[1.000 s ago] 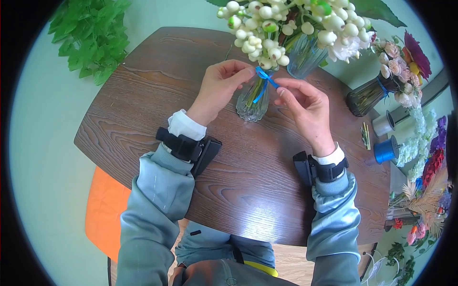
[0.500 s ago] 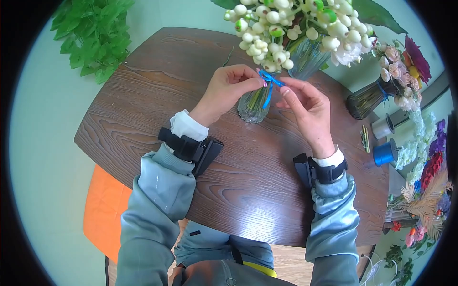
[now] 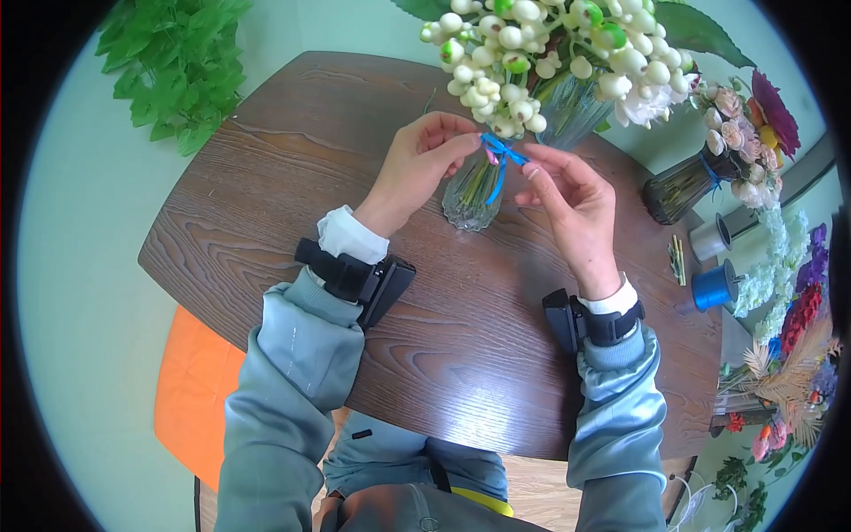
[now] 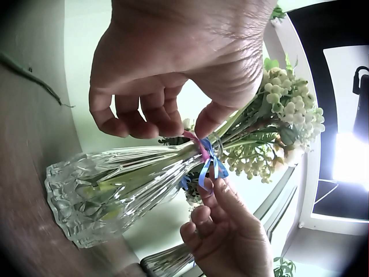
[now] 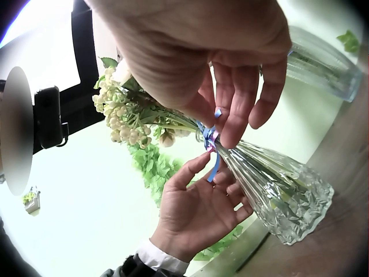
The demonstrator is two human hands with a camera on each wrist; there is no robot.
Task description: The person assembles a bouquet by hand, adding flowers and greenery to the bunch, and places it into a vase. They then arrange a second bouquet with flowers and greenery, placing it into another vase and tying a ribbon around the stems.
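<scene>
A ribbon bow (image 3: 502, 152), blue with some pink, is tied round the neck of a ribbed clear glass vase (image 3: 467, 213) on the table. Stems fill the vase, and white berry sprays (image 3: 510, 40) spread above it. My left hand (image 3: 417, 168) comes in from the left, thumb and fingertip pinching the ribbon's pink part (image 4: 203, 149) at the neck. On the other side, my right hand (image 3: 581, 208) pinches a blue end of the bow between thumb and forefinger. A blue tail (image 5: 214, 168) hangs down beside the vase neck.
Behind stands a bluish glass vase (image 3: 567, 115). To the right are a dark vase (image 3: 669, 195) of pink and purple flowers, a silver spool (image 3: 709, 239), a blue ribbon spool (image 3: 714, 285) and cut stems (image 3: 678, 259). Green foliage (image 3: 177, 71) hangs at upper left.
Both hands stay at the bow with small finger movements. The left fingertips shift slightly along the ribbon, and more of its pink part shows now.
</scene>
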